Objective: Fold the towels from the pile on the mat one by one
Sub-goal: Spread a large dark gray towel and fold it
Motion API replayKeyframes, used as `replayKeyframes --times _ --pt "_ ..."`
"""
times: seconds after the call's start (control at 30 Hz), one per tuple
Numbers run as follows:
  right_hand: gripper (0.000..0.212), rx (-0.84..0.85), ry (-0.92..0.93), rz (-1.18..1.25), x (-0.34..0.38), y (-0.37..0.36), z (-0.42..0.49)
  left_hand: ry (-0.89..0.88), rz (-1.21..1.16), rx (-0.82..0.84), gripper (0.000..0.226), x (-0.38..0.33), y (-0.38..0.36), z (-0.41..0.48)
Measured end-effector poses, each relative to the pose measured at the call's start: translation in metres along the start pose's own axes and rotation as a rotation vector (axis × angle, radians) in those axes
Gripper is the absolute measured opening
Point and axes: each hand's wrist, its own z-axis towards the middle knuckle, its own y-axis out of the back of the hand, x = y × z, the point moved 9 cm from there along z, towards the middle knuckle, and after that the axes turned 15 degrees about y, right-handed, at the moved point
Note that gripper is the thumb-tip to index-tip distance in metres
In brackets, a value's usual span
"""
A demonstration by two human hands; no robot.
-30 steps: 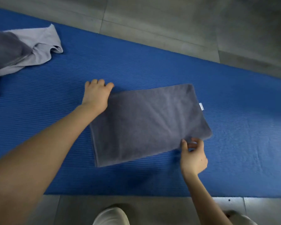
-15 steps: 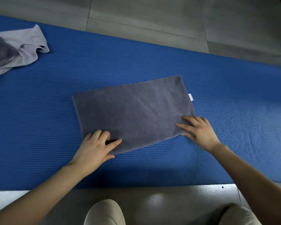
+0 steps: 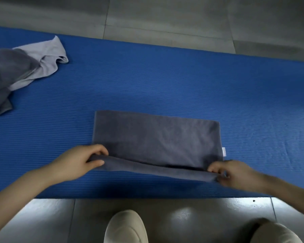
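A pile of towels (image 3: 16,74) lay at the far left of the blue mat (image 3: 165,85). The left hand (image 3: 74,163) pinched the near left corner of the grey towel (image 3: 156,139) in the mat's middle, lifting its near edge. The right hand (image 3: 235,173) pinched the near right corner.

Two bare forearms (image 3: 25,188) lead to the person's left hand (image 3: 77,163) and right hand (image 3: 235,174), uncovered as far as the picture's edge. On the near side of the blue ribbed foam mat (image 3: 165,76), two rounded knees wear plain, smooth, pale beige cloth trousers (image 3: 125,227).
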Motion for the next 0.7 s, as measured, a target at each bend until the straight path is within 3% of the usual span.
replayKeyframes --times 0.07,0.13,0.23,0.37,0.47,0.63,0.7 --pt "0.012 -0.034 -0.062 0.332 -0.009 0.022 0.000 0.056 -0.212 -0.023 0.020 0.003 0.018 0.007" --pt "0.010 -0.196 -0.107 0.590 -0.019 0.054 0.002 0.106 -0.393 -0.039 0.014 0.003 0.034 0.017" --pt "0.012 -0.437 -0.191 0.749 -0.044 0.090 0.008 0.144 -0.511 -0.113 0.013 -0.004 0.057 0.042" --pt "0.007 -0.618 -0.234 0.724 -0.065 0.117 0.029 0.177 -0.532 -0.215 0.007 -0.008 0.083 0.086" --pt "0.007 -0.681 -0.257 0.670 -0.079 0.126 0.048 0.193 -0.383 -0.267 0.013 -0.005 0.087 0.117" --pt "0.007 -0.704 -0.293 0.514 -0.096 0.127 0.070 0.309 -0.105 -0.410 0.010 0.002 0.074 0.136" --pt "0.008 -0.677 -0.369 0.327 -0.098 0.124 0.069 0.360 0.009 -0.507 0.015 0.000 0.072 0.129"
